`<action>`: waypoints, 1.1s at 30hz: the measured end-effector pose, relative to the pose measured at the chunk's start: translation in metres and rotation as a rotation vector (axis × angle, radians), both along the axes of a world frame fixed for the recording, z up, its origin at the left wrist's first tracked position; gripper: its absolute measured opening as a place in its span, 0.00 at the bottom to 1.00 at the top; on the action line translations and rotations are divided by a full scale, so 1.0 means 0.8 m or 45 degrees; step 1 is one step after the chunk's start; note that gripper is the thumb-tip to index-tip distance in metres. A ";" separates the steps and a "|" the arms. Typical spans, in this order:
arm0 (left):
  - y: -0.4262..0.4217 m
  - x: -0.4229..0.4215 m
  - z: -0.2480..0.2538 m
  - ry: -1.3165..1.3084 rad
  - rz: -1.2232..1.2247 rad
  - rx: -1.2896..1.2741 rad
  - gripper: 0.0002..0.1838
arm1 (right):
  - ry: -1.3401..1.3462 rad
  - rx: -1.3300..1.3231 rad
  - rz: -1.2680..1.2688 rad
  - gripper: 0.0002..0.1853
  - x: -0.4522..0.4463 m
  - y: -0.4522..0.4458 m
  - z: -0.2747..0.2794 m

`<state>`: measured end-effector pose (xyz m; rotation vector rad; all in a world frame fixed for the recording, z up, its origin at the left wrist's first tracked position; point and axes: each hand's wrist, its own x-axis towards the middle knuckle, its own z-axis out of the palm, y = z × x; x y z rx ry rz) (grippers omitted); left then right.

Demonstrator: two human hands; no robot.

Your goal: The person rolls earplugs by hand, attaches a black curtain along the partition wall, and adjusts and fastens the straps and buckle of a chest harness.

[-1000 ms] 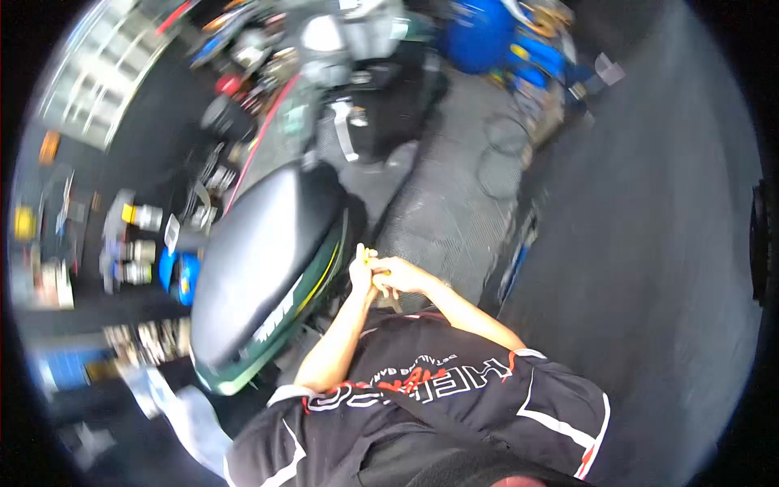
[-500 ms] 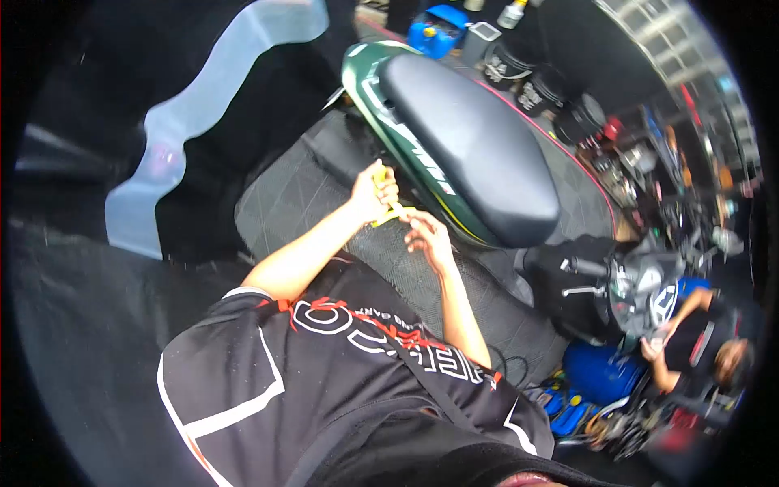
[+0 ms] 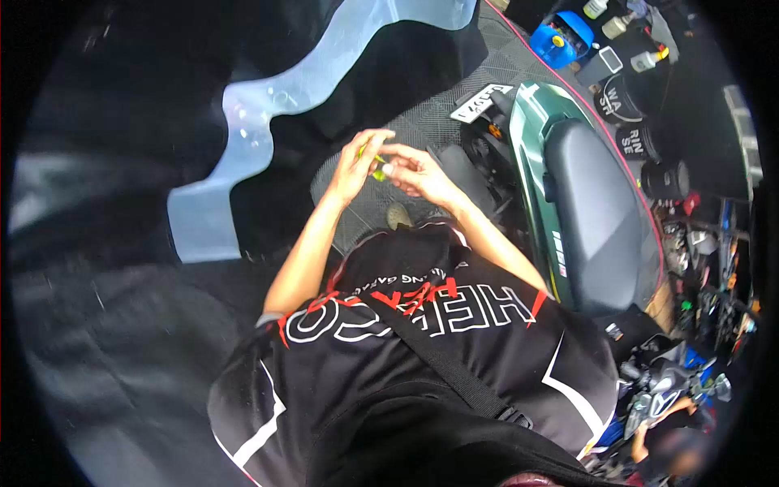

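My left hand [image 3: 355, 169] is raised in front of my chest, its fingers bent around a small yellow strip [image 3: 378, 172]. My right hand [image 3: 415, 172] meets it from the other side, with thumb and fingertips pinching the same strip. Most of the strip is hidden by the fingers, so I cannot make out its exact kind. To the right of my hands stands a scooter with a green body [image 3: 531, 122] and a black seat [image 3: 592, 211]. Its licence plate [image 3: 479, 103] is on the end beyond my right hand.
Wash and rinse buckets [image 3: 621, 99], a blue caddy [image 3: 561, 40] and spray bottles [image 3: 647, 61] stand beyond the scooter. A translucent wavy strip [image 3: 247, 134] borders the black surface at left. Lower right, a co-worker [image 3: 677, 438] is beside another motorbike [image 3: 657, 377].
My view has turned, and the scooter now lies farther right with its plate showing. My hands have come closer together, and less of the yellow strip shows between them.
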<state>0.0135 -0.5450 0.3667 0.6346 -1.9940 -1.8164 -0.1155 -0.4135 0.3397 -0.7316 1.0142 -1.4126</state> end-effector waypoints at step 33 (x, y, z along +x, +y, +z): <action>-0.764 -0.542 -0.101 0.060 1.893 -0.500 0.21 | 0.173 0.880 -1.286 0.15 -0.412 -0.095 -0.051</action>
